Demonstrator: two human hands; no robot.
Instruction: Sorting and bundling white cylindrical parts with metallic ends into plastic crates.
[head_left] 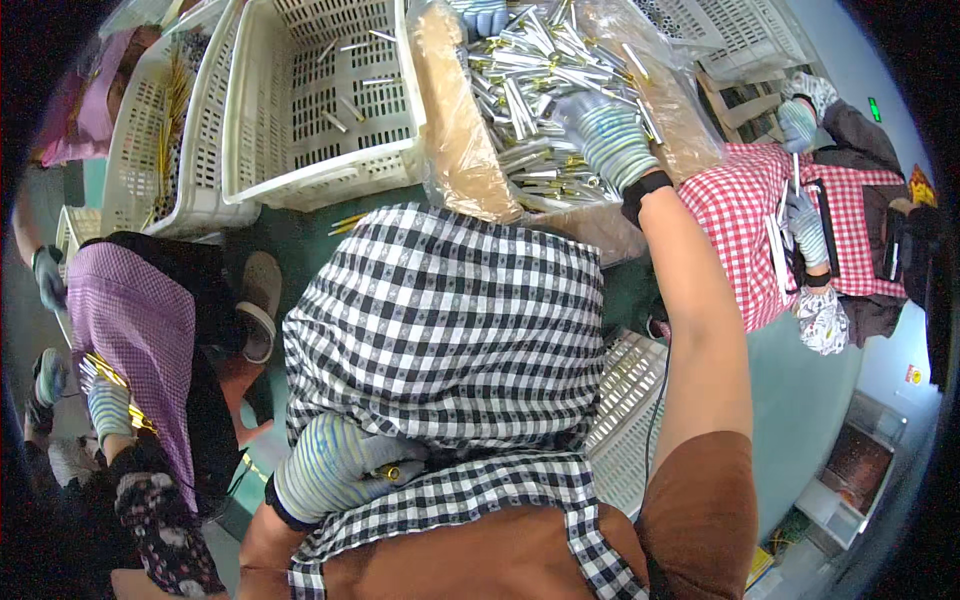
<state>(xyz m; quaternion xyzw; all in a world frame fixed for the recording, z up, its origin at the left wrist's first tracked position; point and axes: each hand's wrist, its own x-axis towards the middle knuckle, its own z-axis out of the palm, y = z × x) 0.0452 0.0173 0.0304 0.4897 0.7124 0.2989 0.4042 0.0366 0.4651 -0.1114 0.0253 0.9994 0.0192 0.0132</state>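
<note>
My left hand (335, 468), in a grey-and-blue striped knit glove, rests on my lap against the checked apron (450, 320). Its fingers are closed round a small tube (388, 472), of which only the round, gold-coloured end shows. My right hand (605, 135), gloved alike with a black band at the wrist, reaches into a plastic-lined cardboard box (455, 120). It lies over a heap of slim silver tubes with gold ends (545, 60). Motion smears those fingers, so I cannot make out whether they grip a tube.
Left of the box stands a white slotted crate (300, 185) with several silver tubes in it. Another crate (135, 190) holds gold pieces. A co-worker's gloved hand (482, 18) is at the box's far edge. People sit close on both sides, one in a red checked apron (740, 220).
</note>
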